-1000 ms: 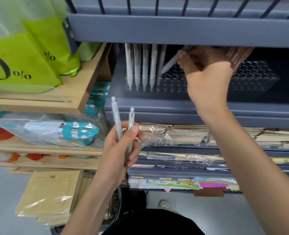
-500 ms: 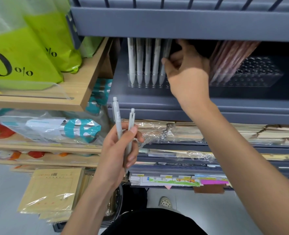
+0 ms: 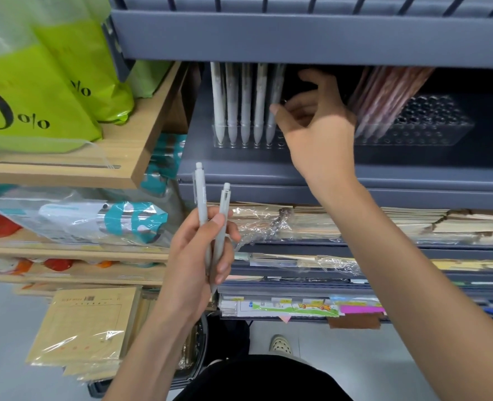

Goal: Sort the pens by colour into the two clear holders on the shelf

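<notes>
A clear left holder (image 3: pixel 246 141) on the grey shelf has several white pens (image 3: pixel 246 102) standing upright in a row. The clear right holder (image 3: pixel 436 125) carries a leaning bunch of pink-brown pens (image 3: pixel 384 96) at its left end. My right hand (image 3: pixel 317 134) hovers between the two holders with loosely curled fingers and nothing in it. Its thumb tip is against the rightmost white pen (image 3: pixel 275 91). Lower down, in front of the shelf edge, my left hand (image 3: pixel 199 256) grips two pale grey pens (image 3: pixel 200 198), tops up.
The grey shelf above (image 3: pixel 297 39) hangs low over the pen tops. Green bags (image 3: pixel 37 91) stand on a wooden shelf (image 3: pixel 66 175) to the left. Wrapped notebooks (image 3: pixel 384 224) fill the shelves below. Brown envelopes (image 3: pixel 86 322) lie at lower left.
My right hand stood the white pen it carried upright in the left holder, as the rightmost of the row, and let go. The left hand has hardly moved.
</notes>
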The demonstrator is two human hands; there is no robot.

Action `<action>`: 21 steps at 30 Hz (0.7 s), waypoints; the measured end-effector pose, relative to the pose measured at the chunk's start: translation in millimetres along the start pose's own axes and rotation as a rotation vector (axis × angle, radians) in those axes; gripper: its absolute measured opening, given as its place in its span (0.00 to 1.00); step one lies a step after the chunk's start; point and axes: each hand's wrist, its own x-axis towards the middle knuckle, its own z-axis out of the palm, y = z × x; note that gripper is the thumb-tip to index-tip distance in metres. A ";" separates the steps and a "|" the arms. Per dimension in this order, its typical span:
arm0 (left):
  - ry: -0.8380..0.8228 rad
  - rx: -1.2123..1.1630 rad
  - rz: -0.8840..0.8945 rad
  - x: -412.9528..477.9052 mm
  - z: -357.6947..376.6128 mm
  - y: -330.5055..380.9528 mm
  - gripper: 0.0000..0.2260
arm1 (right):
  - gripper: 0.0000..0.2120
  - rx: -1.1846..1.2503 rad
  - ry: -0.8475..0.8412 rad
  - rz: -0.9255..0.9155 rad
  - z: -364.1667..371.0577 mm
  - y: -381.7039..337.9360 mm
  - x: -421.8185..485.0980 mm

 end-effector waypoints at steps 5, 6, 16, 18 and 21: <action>0.019 -0.031 -0.004 4.0 14.1 -3.4 0.06 | 0.03 0.132 -0.235 0.035 -27.8 -1.1 -26.3; 0.021 -0.034 -0.004 5.2 18.2 -4.4 0.06 | 0.05 0.143 -0.380 0.028 -32.4 -0.6 -33.3; -0.012 -0.011 0.015 17.1 55.3 -18.9 0.13 | 0.02 0.425 -0.637 0.153 -56.5 19.2 -33.2; 0.023 0.000 0.016 18.5 61.4 -23.8 0.14 | 0.02 0.518 -0.475 0.206 -63.2 22.6 -24.8; 0.046 0.024 0.006 19.6 70.2 -30.7 0.16 | 0.03 0.591 -0.318 0.266 -71.4 26.4 -16.5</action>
